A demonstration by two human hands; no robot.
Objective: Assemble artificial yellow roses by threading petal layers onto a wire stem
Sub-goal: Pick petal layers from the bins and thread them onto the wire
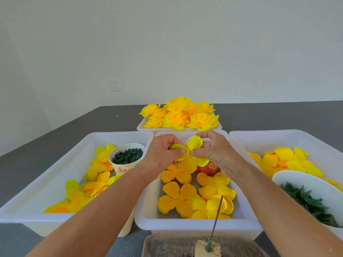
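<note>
Centre tray (146,217) held orange petal layers (177,199). Above it, mid-frame, left hand (161,154) and right hand (216,153) both pinched a yellow petal layer (191,160), fingers curled on it. Wire stem (216,217) stood lower centre, base possibly wood.

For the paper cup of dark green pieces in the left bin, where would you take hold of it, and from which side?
Grip the paper cup around its side wall just below the rim, coming from above and from its near-left side. It stands upright with an open, full top, so a side grasp keeps fingers out of the green pieces. Its right side sits close to the left bin's wall, leaving less room there.
</note>
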